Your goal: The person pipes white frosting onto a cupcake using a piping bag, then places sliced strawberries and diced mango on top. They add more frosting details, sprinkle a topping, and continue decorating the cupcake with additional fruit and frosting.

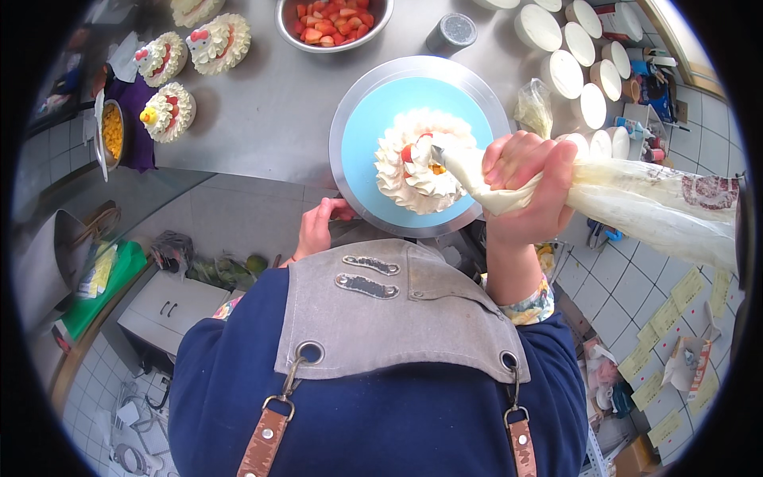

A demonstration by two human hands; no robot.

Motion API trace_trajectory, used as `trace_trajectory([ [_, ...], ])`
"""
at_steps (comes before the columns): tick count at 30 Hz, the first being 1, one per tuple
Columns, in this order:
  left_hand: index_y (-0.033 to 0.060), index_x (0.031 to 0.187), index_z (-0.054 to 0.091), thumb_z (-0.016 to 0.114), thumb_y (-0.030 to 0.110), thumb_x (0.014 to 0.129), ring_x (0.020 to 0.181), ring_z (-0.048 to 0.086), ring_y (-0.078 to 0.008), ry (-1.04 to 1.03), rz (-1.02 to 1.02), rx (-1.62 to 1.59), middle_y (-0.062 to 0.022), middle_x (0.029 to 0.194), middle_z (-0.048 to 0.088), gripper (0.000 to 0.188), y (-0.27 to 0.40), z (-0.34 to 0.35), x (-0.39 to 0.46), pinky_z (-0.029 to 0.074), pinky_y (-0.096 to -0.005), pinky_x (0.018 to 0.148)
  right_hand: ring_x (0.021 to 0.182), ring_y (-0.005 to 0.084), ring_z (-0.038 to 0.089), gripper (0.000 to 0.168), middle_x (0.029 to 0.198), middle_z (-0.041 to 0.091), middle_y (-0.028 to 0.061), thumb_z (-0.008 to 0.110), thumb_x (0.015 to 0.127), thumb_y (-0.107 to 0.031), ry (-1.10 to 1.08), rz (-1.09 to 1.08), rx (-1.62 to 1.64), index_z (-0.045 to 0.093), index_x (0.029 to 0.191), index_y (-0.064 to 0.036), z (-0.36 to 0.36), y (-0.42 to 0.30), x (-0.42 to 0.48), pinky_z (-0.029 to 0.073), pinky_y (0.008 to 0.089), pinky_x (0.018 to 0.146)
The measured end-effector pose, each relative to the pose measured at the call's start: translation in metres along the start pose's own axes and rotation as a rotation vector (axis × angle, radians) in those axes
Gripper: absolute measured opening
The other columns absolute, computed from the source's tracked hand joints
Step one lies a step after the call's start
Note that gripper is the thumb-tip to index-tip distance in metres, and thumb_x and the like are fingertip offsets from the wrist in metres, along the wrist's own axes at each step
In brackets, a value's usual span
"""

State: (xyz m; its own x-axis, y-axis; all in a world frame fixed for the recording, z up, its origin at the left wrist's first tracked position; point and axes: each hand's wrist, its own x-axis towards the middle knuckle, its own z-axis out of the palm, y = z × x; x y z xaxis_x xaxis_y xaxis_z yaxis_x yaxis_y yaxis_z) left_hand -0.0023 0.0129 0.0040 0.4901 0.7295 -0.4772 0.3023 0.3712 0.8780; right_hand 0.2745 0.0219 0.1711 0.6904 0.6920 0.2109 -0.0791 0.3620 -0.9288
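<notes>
My right hand (pixel 527 185) squeezes a piping bag (pixel 650 200) filled with pale cream. Its metal nozzle (pixel 438 154) points down at the near-centre of a cream-topped cake (pixel 417 194), touching or just above the piped swirls. Red strawberry pieces (pixel 408 154) and yellow fruit cubes (pixel 439 169) show between the swirls. The cake sits on a turntable (pixel 357 155) with a light blue top and a metal rim. My left hand (pixel 319 225) is at the turntable's near left edge, fingers bent; whether they touch the rim is unclear.
A steel bowl of cut strawberries (pixel 334 24) and a grey cylindrical container (pixel 451 34) stand behind the turntable. Several decorated cakes (pixel 170 113) and a bowl of yellow cubes (pixel 112 132) are at left. Several white-topped tubs (pixel 565 74) and a crumpled plastic bag (pixel 534 107) lie right.
</notes>
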Motion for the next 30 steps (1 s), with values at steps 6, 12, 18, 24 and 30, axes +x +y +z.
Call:
trace_trajectory([
  [6,-0.0063,0.109,0.064,0.027,0.037,0.104,0.081,0.062,-0.0182,0.044,-0.024,-0.071,-0.0116,0.088,0.068,0.057,0.003,0.006,0.003,0.049,-0.0326,0.078,0.045,0.0131,0.039,0.04,0.051,0.04,0.0016,0.033,0.103,-0.024,-0.026,-0.003,0.057,0.041,0.065,-0.011,-0.006,0.0,0.0,0.042,0.0288,0.05],
  [12,-0.0033,0.101,0.064,0.047,0.033,0.101,0.075,0.06,-0.0134,0.031,-0.039,-0.175,-0.0073,0.083,0.067,0.04,-0.002,0.008,0.008,0.049,-0.0285,0.074,0.063,0.0132,0.036,0.028,0.067,0.037,-0.0001,0.044,0.098,-0.027,-0.225,-0.16,-0.013,0.041,0.075,-0.011,-0.023,-0.039,0.008,0.035,0.0307,0.066],
  [18,-0.0008,0.094,0.065,0.057,0.032,0.097,0.067,0.059,-0.0113,0.099,-0.059,0.061,-0.0047,0.073,0.066,0.034,0.01,0.01,0.017,0.047,-0.0272,0.064,0.064,0.0126,0.03,0.031,0.068,0.031,-0.002,0.063,0.084,-0.028,-0.214,-0.425,-0.062,0.037,0.073,-0.014,-0.021,-0.117,-0.007,0.029,0.03,0.062],
  [24,-0.0004,0.099,0.065,0.058,0.033,0.096,0.068,0.058,-0.0102,0.222,0.071,-0.013,-0.0055,0.075,0.066,0.034,0.023,0.009,0.03,0.047,-0.0268,0.064,0.083,0.0169,0.044,0.054,0.136,0.043,0.0239,0.058,0.085,-0.03,-0.34,-0.103,0.015,0.05,0.123,0.008,-0.042,-0.112,0.003,0.037,0.0364,0.093],
  [30,0.0003,0.1,0.066,0.058,0.033,0.096,0.067,0.061,-0.0165,0.325,0.147,-0.05,-0.011,0.078,0.068,0.034,0.022,0.014,0.048,0.048,-0.0301,0.065,0.078,0.0174,0.054,0.064,0.114,0.062,0.0187,0.026,0.104,-0.049,-0.298,-0.076,-0.244,0.052,0.061,-0.009,-0.032,-0.071,0.009,0.045,0.0313,0.078],
])
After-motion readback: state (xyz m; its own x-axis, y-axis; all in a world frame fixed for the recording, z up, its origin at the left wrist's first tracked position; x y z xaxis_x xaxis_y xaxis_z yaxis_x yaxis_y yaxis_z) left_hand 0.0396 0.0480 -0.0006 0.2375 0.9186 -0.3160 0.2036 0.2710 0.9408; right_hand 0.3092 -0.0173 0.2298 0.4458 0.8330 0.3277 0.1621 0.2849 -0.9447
